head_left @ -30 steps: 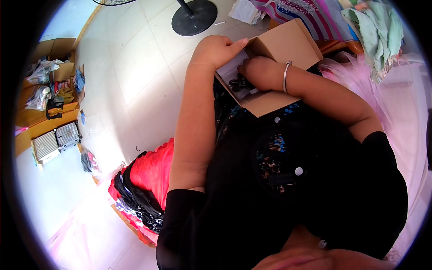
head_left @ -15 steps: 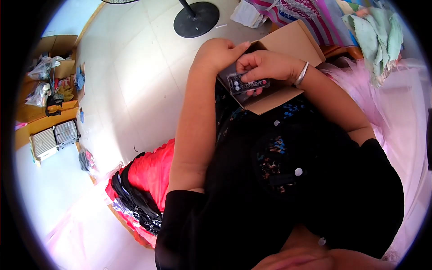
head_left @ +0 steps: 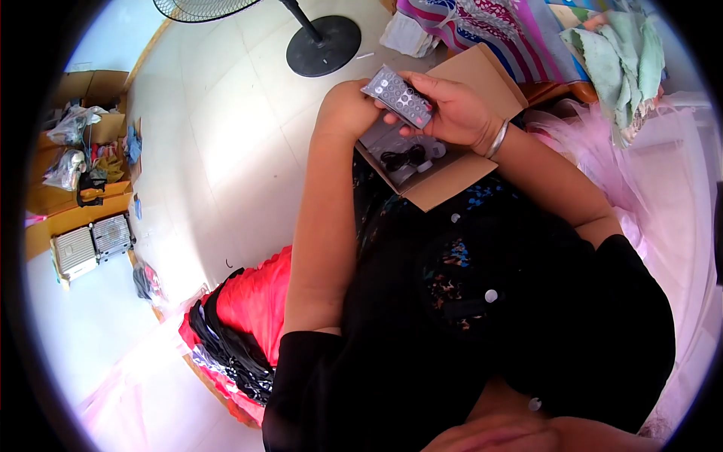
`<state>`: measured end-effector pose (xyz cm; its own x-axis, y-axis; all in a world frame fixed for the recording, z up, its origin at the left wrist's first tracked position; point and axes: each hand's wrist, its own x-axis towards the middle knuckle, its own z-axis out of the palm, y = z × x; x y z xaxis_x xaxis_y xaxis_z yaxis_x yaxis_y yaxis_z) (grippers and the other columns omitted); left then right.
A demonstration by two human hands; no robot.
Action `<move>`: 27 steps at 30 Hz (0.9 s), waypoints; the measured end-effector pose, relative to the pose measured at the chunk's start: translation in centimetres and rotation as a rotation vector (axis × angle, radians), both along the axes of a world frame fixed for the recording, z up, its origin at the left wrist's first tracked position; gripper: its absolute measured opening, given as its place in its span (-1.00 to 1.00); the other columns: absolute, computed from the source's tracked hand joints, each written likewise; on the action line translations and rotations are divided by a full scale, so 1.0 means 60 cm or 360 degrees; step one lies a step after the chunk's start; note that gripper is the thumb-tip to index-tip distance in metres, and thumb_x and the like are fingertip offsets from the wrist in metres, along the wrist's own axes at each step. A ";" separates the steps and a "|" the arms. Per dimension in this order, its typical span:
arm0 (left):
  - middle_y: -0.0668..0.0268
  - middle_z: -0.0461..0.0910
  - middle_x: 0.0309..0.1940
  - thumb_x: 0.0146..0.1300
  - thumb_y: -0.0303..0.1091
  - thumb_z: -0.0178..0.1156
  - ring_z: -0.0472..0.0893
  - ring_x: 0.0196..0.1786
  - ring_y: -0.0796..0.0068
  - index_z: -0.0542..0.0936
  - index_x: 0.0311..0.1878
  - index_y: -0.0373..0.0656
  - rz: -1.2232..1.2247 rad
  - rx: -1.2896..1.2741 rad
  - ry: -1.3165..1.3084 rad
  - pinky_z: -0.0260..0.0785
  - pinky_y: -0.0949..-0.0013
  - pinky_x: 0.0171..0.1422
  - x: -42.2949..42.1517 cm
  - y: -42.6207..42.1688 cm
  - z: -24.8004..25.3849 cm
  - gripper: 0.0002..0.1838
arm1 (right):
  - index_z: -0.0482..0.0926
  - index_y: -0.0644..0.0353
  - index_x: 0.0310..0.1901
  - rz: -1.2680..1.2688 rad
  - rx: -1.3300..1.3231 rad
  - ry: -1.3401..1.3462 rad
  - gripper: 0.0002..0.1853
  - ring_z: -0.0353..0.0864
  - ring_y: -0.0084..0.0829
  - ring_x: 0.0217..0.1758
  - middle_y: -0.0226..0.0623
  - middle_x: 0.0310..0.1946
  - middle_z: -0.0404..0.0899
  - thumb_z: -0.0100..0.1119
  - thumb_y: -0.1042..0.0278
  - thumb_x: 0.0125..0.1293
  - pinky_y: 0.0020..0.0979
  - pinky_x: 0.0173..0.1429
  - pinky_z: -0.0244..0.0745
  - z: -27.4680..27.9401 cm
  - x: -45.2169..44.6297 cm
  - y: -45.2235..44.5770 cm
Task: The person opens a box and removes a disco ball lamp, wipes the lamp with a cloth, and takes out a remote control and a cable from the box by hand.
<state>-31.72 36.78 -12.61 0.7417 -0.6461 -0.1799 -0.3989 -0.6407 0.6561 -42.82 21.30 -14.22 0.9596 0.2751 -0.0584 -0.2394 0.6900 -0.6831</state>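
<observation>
A grey remote control [head_left: 403, 98] with rows of round buttons lies in a clear plastic sleeve, face up. My right hand [head_left: 459, 109], wearing a silver bangle, is closed around its lower right side. Against the sleeve's upper left end is my left hand [head_left: 346, 109]; its fingers are bent out of sight, so its grip cannot be made out. Beneath both hands an opened cardboard box [head_left: 452, 181] rests on my lap with its flaps spread. Inside it are a coiled black cable [head_left: 407, 158] and a small white piece [head_left: 424, 166], partly covered by clear plastic.
A black fan base [head_left: 324, 47] stands on the tiled floor beyond the box. Red and black clothing [head_left: 252, 301] is piled at my left. Pink tulle [head_left: 640, 173] and a pale green cloth [head_left: 621, 64] are on the right. Cartons with bagged items [head_left: 83, 151] line the far left.
My right hand has lifted the remote control up out of the box and turned its button side upward. The cable inside has come into view. My left hand has shifted slightly.
</observation>
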 end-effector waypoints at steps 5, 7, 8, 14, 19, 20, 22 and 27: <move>0.01 0.66 -0.26 0.20 -0.14 0.08 0.63 -0.14 -0.01 0.68 -0.19 -0.17 0.0042 0.0102 -0.0009 0.44 0.12 -0.05 0.004 -0.011 0.005 -0.67 | 0.30 0.13 0.32 -0.0071 0.0046 0.0009 -0.52 0.61 -0.43 0.03 -0.29 0.12 0.53 -0.39 0.05 0.57 -0.37 -0.05 0.61 -0.004 0.001 -0.003; 0.00 0.66 -0.24 0.22 -0.17 0.04 0.63 -0.12 -0.02 0.66 -0.11 -0.16 -0.0040 0.0188 -0.0163 0.44 0.09 -0.04 0.005 -0.012 0.007 -0.65 | 0.30 0.12 0.32 -0.0093 0.0001 0.0020 -0.51 0.61 -0.44 0.02 -0.32 0.11 0.53 -0.40 0.03 0.58 -0.35 -0.04 0.60 -0.004 0.001 -0.004; 0.00 0.66 -0.24 0.22 -0.17 0.04 0.63 -0.12 -0.02 0.66 -0.11 -0.16 -0.0042 0.0189 -0.0163 0.44 0.09 -0.04 0.006 -0.013 0.007 -0.65 | 0.30 0.12 0.32 -0.0096 0.0002 0.0020 -0.51 0.61 -0.44 0.02 -0.32 0.11 0.53 -0.40 0.03 0.58 -0.35 -0.04 0.60 -0.005 0.001 -0.003; 0.01 0.66 -0.23 0.25 -0.22 -0.02 0.64 -0.11 0.02 0.60 0.08 -0.08 -0.0025 0.0142 -0.0300 0.46 0.09 0.00 0.003 -0.016 0.004 -0.61 | 0.30 0.11 0.32 -0.0196 0.0008 0.0120 -0.51 0.59 -0.44 0.04 -0.34 0.11 0.51 -0.38 0.03 0.57 -0.35 -0.04 0.59 -0.005 0.002 0.003; 0.02 0.67 -0.21 0.24 -0.23 -0.02 0.65 -0.11 0.04 0.59 0.11 -0.05 -0.0022 0.0134 -0.0276 0.46 0.10 0.01 0.008 -0.017 -0.002 -0.60 | 0.26 0.14 0.35 -0.0172 -0.0062 0.0116 -0.49 0.57 -0.40 0.08 -0.30 0.17 0.47 -0.38 0.01 0.57 -0.39 -0.05 0.59 -0.009 0.004 0.001; 0.02 0.67 -0.21 0.24 -0.23 -0.02 0.65 -0.11 0.04 0.59 0.11 -0.05 -0.0023 0.0134 -0.0276 0.46 0.10 0.01 0.010 -0.017 -0.003 -0.60 | 0.26 0.14 0.35 -0.0172 -0.0062 0.0117 -0.49 0.57 -0.40 0.08 -0.30 0.17 0.47 -0.38 0.01 0.57 -0.39 -0.05 0.59 -0.009 0.004 0.001; 0.01 0.67 -0.20 0.22 -0.24 -0.01 0.64 -0.10 0.03 0.60 0.10 -0.01 -0.0029 0.0170 -0.0257 0.46 0.11 0.02 0.011 -0.017 -0.004 -0.60 | 0.27 0.14 0.35 -0.0169 -0.0070 0.0107 -0.50 0.57 -0.41 0.08 -0.31 0.16 0.48 -0.37 0.01 0.57 -0.40 -0.06 0.59 -0.006 0.004 0.002; 0.01 0.66 -0.19 0.20 -0.25 0.01 0.64 -0.09 0.03 0.61 0.10 0.03 -0.0017 0.0165 -0.0243 0.46 0.10 0.03 0.016 -0.016 -0.011 -0.60 | 0.33 0.08 0.31 -0.0182 -0.0075 0.0144 -0.53 0.60 -0.47 0.01 -0.38 0.08 0.53 -0.36 0.02 0.57 -0.39 -0.06 0.57 -0.003 0.003 0.005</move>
